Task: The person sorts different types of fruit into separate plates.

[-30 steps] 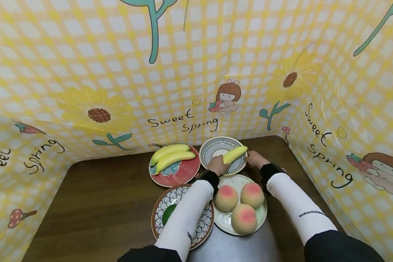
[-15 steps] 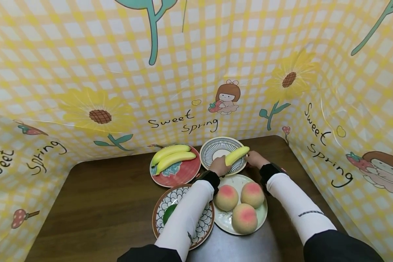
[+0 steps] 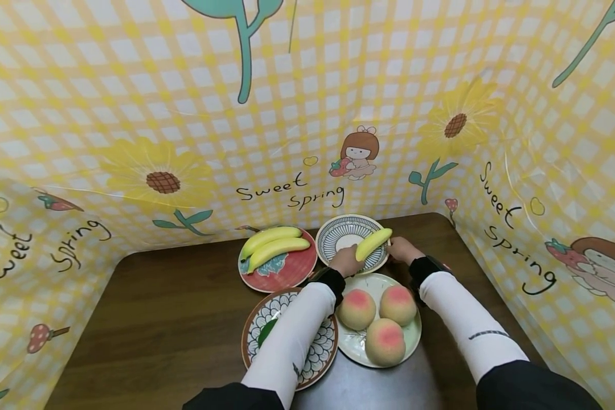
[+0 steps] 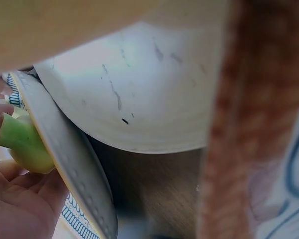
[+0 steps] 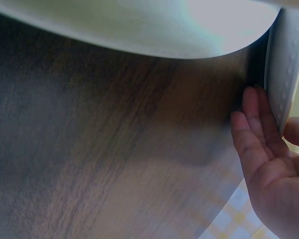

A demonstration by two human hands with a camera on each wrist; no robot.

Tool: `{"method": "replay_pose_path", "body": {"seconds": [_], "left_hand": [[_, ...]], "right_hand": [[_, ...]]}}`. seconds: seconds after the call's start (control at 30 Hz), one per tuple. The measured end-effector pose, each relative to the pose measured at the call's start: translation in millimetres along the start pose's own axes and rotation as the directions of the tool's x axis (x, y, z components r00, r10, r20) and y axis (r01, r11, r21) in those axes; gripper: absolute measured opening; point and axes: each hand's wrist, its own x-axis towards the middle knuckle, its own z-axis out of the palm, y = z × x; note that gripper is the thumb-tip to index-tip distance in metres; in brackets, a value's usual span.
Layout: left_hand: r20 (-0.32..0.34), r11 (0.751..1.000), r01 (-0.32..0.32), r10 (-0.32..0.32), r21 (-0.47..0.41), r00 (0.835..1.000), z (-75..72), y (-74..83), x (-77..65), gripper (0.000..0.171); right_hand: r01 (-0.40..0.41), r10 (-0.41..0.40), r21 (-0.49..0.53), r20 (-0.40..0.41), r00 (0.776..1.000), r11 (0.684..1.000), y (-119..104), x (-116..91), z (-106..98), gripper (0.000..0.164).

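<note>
In the head view, a yellow banana [image 3: 373,244] lies slantwise across the right side of a round plate with a blue-striped rim [image 3: 338,229]. My left hand [image 3: 346,261] reaches over this plate and holds the banana at its near end. The left wrist view shows the banana's green stem end [image 4: 20,139] beside the fingers and the plate's edge. At the same plate's right edge is my right hand [image 3: 402,249]. It grips the rim, thumb [image 5: 296,132] over the edge and the other fingers along the underside.
Two more bananas [image 3: 279,247] lie on a red plate [image 3: 289,273] to the left. Nearer, three peaches [image 3: 384,341] sit on a pale green plate [image 3: 351,346]. A brown-rimmed plate [image 3: 248,353] with a green fruit [image 3: 266,330] is partly hidden by my left sleeve. Patterned cloth [image 3: 277,125] surrounds the table.
The banana has shifted very slightly to the right with my left hand. My right hand stays at the plate's rim. The head view has turned a little left.
</note>
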Motion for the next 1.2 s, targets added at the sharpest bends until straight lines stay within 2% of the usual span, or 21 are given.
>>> {"method": "replay_pose_path", "body": {"seconds": [0.13,0.2,0.27,0.33,0.43,0.5,0.6,0.77,0.83,0.93,1.0,1.07,1.13,1.2], "left_hand": [[0.011,1.000,-0.023,0.024,-0.018,1.000,-3.1,-3.4,-3.0,0.053],[0.007,0.999,-0.047,0.048,-0.023,0.999,-4.4,-5.7,-3.6,0.045],[0.009,0.997,-0.072,0.073,-0.027,0.997,-6.2,-7.7,-4.4,0.038],[0.013,0.995,-0.095,0.095,-0.034,0.995,-8.1,-9.7,-4.8,0.039],[0.031,0.992,-0.127,0.127,-0.025,0.991,-11.8,-11.5,-6.7,0.047],[0.050,0.991,-0.135,0.135,-0.018,0.990,-14.4,-12.3,-8.7,0.056],[0.087,0.991,-0.136,0.135,0.005,0.987,-19.3,-12.0,-14.1,0.068],[0.101,0.984,-0.167,0.161,0.054,0.982,-31.7,-8.8,-22.0,0.075],[0.090,0.977,-0.201,0.195,0.068,0.977,-41.2,-8.8,-24.3,0.076],[0.080,0.968,-0.235,0.228,0.091,0.970,-64.2,-11.0,-31.2,0.076],[0.067,0.964,-0.242,0.235,0.115,0.970,-82.0,-17.1,-36.8,0.075],[0.039,0.965,-0.233,0.230,0.122,0.972,-99.8,-26.8,-43.7,0.074],[-0.003,0.970,-0.214,0.216,0.114,0.976,-115.2,-41.0,-49.8,0.073],[-0.044,0.977,-0.187,0.192,0.100,0.980,-128.4,-58.2,-56.3,0.074]], "right_hand": [[-0.007,0.007,0.002,-0.013,1.000,1.000,1.3,9.0,5.7,0.027],[0.009,-0.009,-0.004,0.005,1.000,1.000,0.1,9.5,5.7,0.028],[0.009,-0.009,-0.003,0.010,1.000,1.000,5.3,20.0,7.6,0.028],[0.016,-0.016,0.003,0.023,1.000,1.000,-1.2,14.6,6.4,0.026],[0.031,-0.031,-0.005,0.025,0.999,1.000,-5.0,13.4,6.3,0.025],[0.040,-0.039,-0.012,0.028,0.999,0.999,-13.5,2.2,4.3,0.028],[0.067,-0.067,-0.010,0.024,0.997,0.998,-3.5,13.2,6.3,0.025],[0.072,-0.071,-0.017,0.044,0.997,0.997,-2.4,10.7,8.1,0.027],[0.083,-0.082,-0.022,0.049,0.995,0.996,-0.6,11.0,9.6,0.031],[0.079,-0.079,-0.001,0.047,0.996,0.997,8.1,20.2,12.3,0.027],[0.088,-0.088,0.008,0.039,0.995,0.996,15.7,27.2,12.9,0.026],[0.104,-0.105,0.025,0.044,0.994,0.994,17.7,24.6,9.7,0.024],[0.104,-0.105,0.039,0.046,0.993,0.994,6.0,5.7,4.7,0.024],[0.102,-0.103,0.043,0.038,0.994,0.994,-16.0,-24.6,0.2,0.024]]}}
